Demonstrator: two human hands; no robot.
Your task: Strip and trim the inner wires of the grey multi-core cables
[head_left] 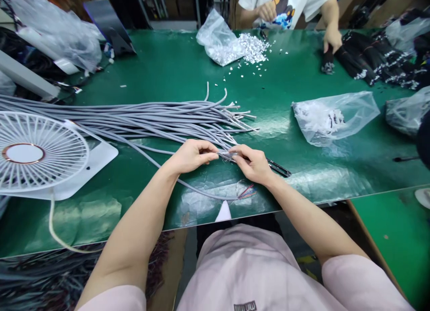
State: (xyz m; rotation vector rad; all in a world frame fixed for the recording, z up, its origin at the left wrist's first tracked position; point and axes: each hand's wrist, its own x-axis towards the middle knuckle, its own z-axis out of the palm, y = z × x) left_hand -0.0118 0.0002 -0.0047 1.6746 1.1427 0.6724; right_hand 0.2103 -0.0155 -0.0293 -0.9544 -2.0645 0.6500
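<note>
My left hand [196, 156] pinches a grey cable near its stripped end, just in front of a large bundle of grey cables [151, 118]. Close beside it, my right hand [251, 163] has its fingers closed on the loose shielding strands [227, 155] at that same end. A black tool [278, 168], perhaps tweezers or snips, lies partly behind my right hand. Nearer the table edge rests another grey cable [208, 194], its end fanned out into thin coloured wires [247, 192]. Several bundled cables end in pale, stripped tips [240, 116].
A white fan [43, 154] stands at left on the green table [161, 69]. At right lies a clear bag of white parts [322, 118]. Farther back are spilled white pieces [253, 48], a person's hand [332, 39] and black cable bundles [363, 56].
</note>
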